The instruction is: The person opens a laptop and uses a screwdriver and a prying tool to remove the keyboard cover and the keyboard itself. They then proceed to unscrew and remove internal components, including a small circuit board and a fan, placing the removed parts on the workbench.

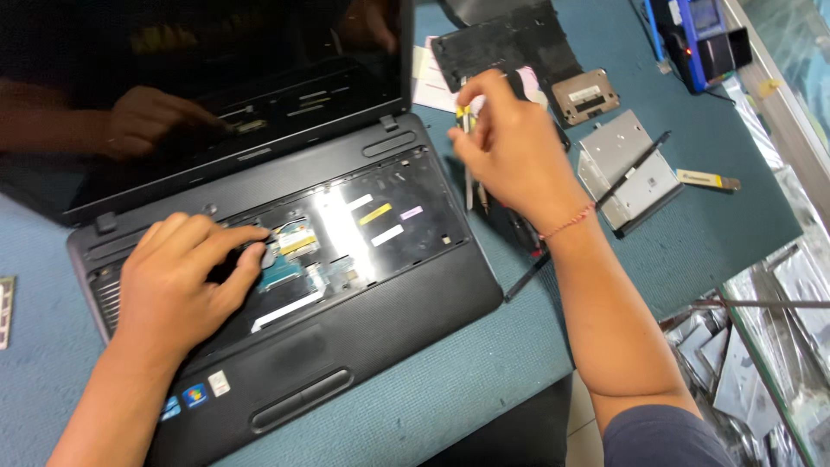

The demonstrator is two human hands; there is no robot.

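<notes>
The open black laptop with its keyboard removed (285, 285) lay on the teal work mat (484, 363). The left hand (177, 281) rested palm-down on the laptop's exposed bay, fingers curled, fingertips touching a small part near the yellow-labelled module (296, 242); whether it gripped anything could not be told. The right hand (510, 151) hovered just beyond the laptop's right edge, wrist bent, fingers pinched around a slim yellow-tipped screwdriver (468, 147). A silver flat drive (627, 169) lay further right of the laptop.
</notes>
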